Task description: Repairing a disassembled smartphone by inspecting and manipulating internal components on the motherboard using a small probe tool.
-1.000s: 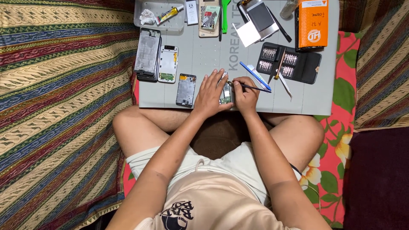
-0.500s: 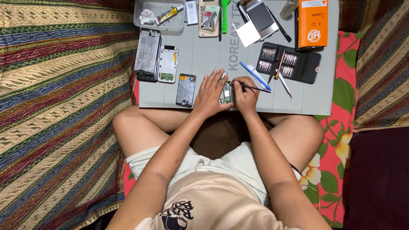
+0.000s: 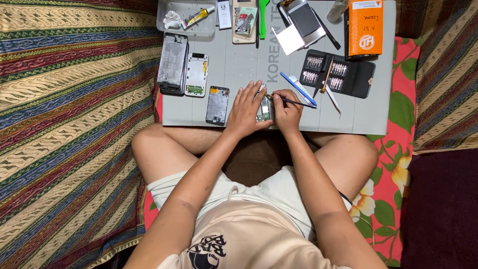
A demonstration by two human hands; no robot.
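Observation:
A small green circuit board (image 3: 264, 109) lies on the grey work mat (image 3: 348, 114) near its front edge. My left hand (image 3: 245, 110) rests flat on the mat and pins the board from the left. In my right hand (image 3: 286, 110) I hold a thin dark tool (image 3: 294, 102), its tip touching the top of the board. Most of the board is hidden between my two hands.
On the mat lie a dark phone part (image 3: 217, 105), a white phone frame (image 3: 196, 74), a dark phone body (image 3: 173, 63), an open black bit case (image 3: 338, 73), an orange box (image 3: 365, 27), a blue tool (image 3: 295, 87) and a clear tray (image 3: 186, 17). Striped cloth surrounds the mat.

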